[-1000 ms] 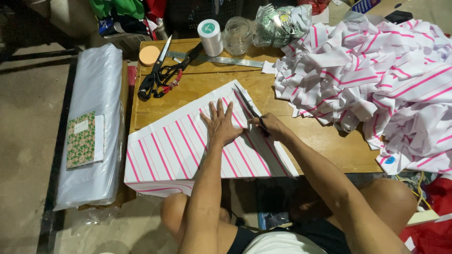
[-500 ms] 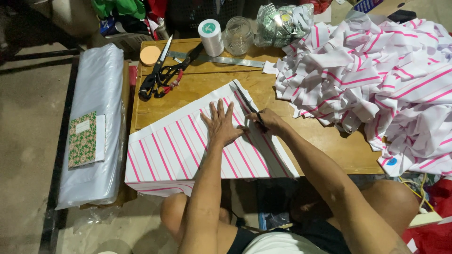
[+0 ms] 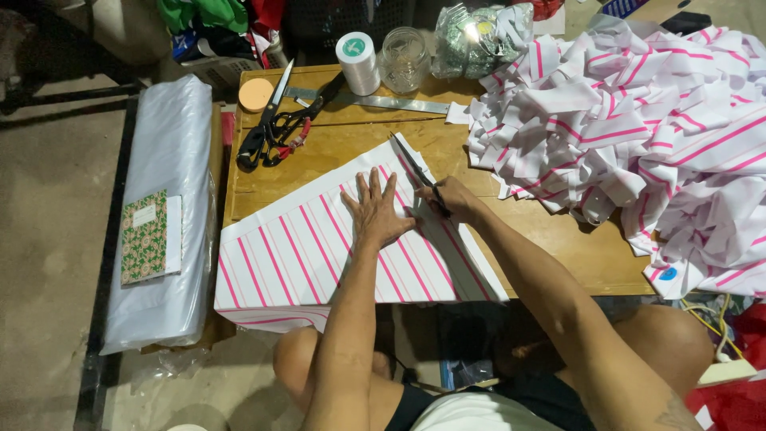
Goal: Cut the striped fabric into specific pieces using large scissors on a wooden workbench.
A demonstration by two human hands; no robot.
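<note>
on the wooden desk (image 3: 335, 156), a white sheet with pink stripes (image 3: 303, 247) is spread flat. it is pressed down by the left hand (image 3: 377, 211), fingers released and splayed. black scissors (image 3: 421, 174) are grasped in the right hand (image 3: 453, 199), blades lying along the sheet's far edge.

A long roll in clear plastic wrap (image 3: 163, 215) lies on the floor beside the worktop's left edge. On it rests a small green flowered booklet (image 3: 144, 237) with a white label. A crinkly shiny plastic bag (image 3: 479, 36) sits at the worktop's back edge, beside a glass jar (image 3: 404, 57).
</note>
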